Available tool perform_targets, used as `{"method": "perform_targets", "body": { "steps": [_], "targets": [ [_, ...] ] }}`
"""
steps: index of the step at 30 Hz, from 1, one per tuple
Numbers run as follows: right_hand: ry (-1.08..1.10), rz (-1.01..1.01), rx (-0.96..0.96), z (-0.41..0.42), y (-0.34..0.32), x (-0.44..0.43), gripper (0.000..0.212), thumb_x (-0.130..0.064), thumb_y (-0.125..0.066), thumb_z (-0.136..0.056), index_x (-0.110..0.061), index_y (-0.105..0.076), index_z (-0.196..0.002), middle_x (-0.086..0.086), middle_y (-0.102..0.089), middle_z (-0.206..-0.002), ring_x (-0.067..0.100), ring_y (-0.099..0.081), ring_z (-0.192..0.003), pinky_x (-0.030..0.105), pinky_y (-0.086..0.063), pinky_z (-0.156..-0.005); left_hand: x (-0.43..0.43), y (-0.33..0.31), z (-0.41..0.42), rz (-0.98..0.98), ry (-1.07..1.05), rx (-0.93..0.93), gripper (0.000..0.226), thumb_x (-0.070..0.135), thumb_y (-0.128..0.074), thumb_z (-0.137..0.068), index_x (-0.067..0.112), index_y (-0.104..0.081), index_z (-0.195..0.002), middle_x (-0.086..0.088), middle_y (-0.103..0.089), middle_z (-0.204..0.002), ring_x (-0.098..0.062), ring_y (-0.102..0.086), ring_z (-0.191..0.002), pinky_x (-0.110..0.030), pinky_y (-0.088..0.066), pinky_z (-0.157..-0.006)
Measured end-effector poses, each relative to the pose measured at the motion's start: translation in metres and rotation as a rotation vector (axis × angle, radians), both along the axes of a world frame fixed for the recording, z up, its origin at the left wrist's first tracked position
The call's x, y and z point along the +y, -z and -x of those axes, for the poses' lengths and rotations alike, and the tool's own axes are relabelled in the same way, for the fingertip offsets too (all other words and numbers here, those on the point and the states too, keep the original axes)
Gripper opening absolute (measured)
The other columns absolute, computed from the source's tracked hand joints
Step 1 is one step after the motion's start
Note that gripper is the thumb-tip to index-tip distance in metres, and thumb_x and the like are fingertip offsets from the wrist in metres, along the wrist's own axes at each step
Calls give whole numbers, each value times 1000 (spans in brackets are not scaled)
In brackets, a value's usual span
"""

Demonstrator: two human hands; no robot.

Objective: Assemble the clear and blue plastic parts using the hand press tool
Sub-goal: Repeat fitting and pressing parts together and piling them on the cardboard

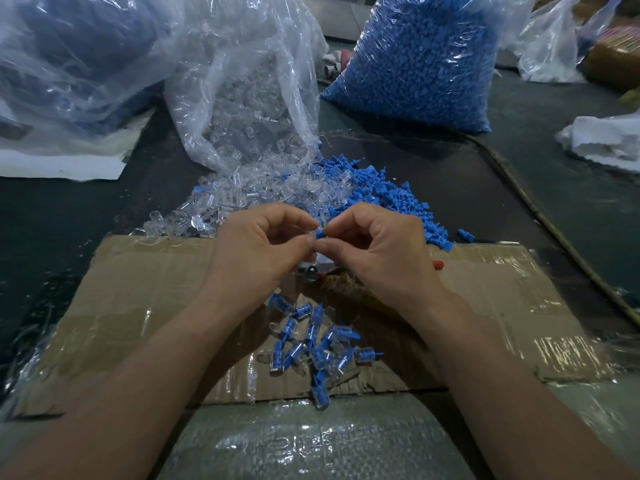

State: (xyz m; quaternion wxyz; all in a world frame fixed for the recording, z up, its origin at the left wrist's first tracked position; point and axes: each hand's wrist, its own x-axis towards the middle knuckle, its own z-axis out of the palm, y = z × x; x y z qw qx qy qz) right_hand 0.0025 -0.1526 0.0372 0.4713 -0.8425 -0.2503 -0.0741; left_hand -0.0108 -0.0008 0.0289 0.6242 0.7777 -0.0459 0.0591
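Barely discernible: clear part (312, 236) pinched by left hand (256, 245); right hand (379, 252) pinches blue part (319, 233); press tool (313, 273) mostly hidden beneath.

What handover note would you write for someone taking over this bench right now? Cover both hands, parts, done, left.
Hands: left hand pinches what looks like a clear part; right hand pinches a blue part against it.
Heaps of loose clear parts and loose blue parts lie beyond the cardboard; press tool mostly hidden under the hands.
Done: a cluster of assembled pieces on the cardboard.
Left: join this pair, then work through the heaps.
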Motion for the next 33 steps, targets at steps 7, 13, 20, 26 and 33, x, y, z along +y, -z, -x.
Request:
{"method": "perform_targets", "body": {
  "steps": [7,13,20,26,33],
  "targets": [
    [62,-8,-33,0,-1,1,23,-37,-67,-69,-20,-59,-83,-12,-60,-74,1,-59,-71,12,-49,-63,3,-2,-1,150,69,83,13,2,-67,-74,14,-64,-78,-5,-71,-70,-13,-68,-62,-21,-55,-57],
    [-7,-55,8,-1,-1,0,17,-28,-67,-74,-21,-61,-88,-17,-60,-78,-3,-61,-76,11,-49,-69,5,-4,-1,283,97,179,17,19,-68,-58,13,-65,-74,-7,-70,-69,-18,-66,-61,-28,-55,-59],
    [-91,-75,44,-1,0,1,26,-14,-73,-72,-24,-62,-93,-13,-64,-85,5,-65,-79,23,-55,-72,5,-7,-2,370,98,236,9,8,-66,-60,7,-61,-68,-4,-63,-53,-10,-57,-43,-15,-46,-41],
    [-79,-74,-17,-3,2,-1,27,-7,-72,-73,-18,-64,-96,-14,-63,-84,4,-63,-79,19,-54,-72,7,-5,-4,395,118,273,17,11,-66,-56,5,-61,-71,-7,-65,-54,-11,-59,-43,-14,-43,-38],
    [-39,-13,-116,-4,3,-4,23,-10,-71,-74,-7,-69,-96,-11,-62,-85,-1,-61,-78,12,-50,-72,8,-2,-6,447,158,266,10,3,-59,-64,3,-62,-73,-10,-66,-57,-15,-62,-45,-18,-50,-43]
  ]
}}
